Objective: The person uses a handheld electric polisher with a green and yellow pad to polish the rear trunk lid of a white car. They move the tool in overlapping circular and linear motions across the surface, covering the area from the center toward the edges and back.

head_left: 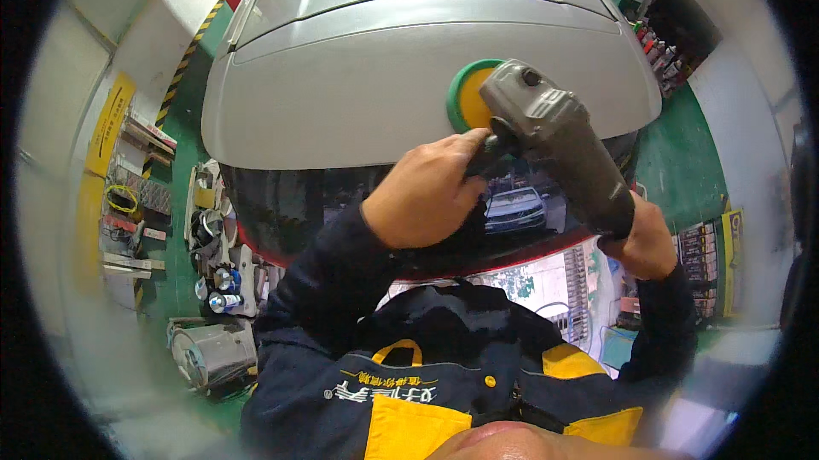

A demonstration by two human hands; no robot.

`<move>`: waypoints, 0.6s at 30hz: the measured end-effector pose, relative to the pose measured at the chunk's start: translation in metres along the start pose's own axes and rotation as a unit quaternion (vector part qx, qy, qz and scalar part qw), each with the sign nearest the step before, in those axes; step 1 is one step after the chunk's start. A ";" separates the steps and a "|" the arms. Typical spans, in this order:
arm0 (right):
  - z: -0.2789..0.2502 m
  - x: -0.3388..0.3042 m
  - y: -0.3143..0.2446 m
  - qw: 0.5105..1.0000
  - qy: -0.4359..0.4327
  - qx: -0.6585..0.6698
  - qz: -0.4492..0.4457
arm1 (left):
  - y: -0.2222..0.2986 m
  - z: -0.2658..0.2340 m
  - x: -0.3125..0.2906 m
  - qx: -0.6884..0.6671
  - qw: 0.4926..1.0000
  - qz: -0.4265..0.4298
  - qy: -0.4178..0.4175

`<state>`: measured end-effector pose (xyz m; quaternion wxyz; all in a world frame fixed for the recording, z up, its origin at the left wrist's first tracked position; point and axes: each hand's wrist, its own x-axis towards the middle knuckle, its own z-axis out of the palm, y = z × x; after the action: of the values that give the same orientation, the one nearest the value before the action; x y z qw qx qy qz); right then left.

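Both grips hold grey polisher (pixel 554 140): left hand (pixel 426 191) front, right hand (pixel 644 243) rear; pad apparently touching car panel (pixel 358 93).

1. The polisher (pixel 559 140) is a grey handheld power tool with a dark rear grip. It lies slantwise from the upper centre of the frame down toward the right.
2. Its round pad (pixel 467 95), yellow with a green rim, sits at the tool's upper end, pressed flat against the silver car panel (pixel 358 93) in the upper centre.
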<state>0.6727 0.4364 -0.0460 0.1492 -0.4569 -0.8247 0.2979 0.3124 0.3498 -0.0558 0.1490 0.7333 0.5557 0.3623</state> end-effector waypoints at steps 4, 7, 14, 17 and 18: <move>0.030 0.047 -0.050 0.990 -0.035 -0.037 -0.133 | -0.033 -0.040 -0.072 -0.072 0.989 -0.110 0.072; 0.055 0.082 -0.090 0.976 -0.077 -0.064 -0.194 | -0.050 -0.061 -0.121 -0.110 0.962 -0.192 0.159; 0.123 0.132 -0.186 0.957 -0.139 -0.146 -0.209 | -0.087 -0.101 -0.203 -0.092 0.918 -0.248 0.294; 0.137 0.135 -0.196 0.954 -0.152 -0.130 -0.221 | -0.092 -0.112 -0.218 -0.127 0.896 -0.295 0.307; 0.136 0.133 -0.193 0.955 -0.149 -0.139 -0.215 | -0.090 -0.110 -0.218 -0.133 0.895 -0.298 0.303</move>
<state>0.4019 0.4219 -0.0342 0.0209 -0.2353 -0.9496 0.2060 0.1455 0.1591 -0.1153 0.1702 0.3612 0.7130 0.5764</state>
